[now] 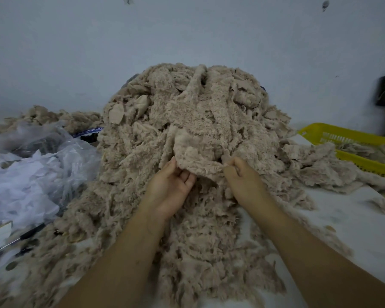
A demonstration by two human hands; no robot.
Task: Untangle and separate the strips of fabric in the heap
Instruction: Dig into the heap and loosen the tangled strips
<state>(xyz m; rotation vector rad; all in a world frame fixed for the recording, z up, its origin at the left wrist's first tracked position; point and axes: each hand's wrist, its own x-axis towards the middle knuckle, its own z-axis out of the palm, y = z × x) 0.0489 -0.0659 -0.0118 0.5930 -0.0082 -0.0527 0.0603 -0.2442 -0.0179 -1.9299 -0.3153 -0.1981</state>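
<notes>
Both the left hand (172, 187) and right hand (242, 181) have fingers pinching one fuzzy strip (200, 160) atop the heap (187, 112).

Dim, flat, bluish light with soft shadows; wide-angle bending and blur toward the edges.

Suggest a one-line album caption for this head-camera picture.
Left hand and right hand grip one fuzzy beige fabric strip atop a tangled beige fabric heap.

One large heap (193, 134) of beige fabric strips, too many to count; two hands: left hand (169, 190), right hand (242, 181); one yellow basket (342, 138); one pair of scissors (16, 241).
</notes>
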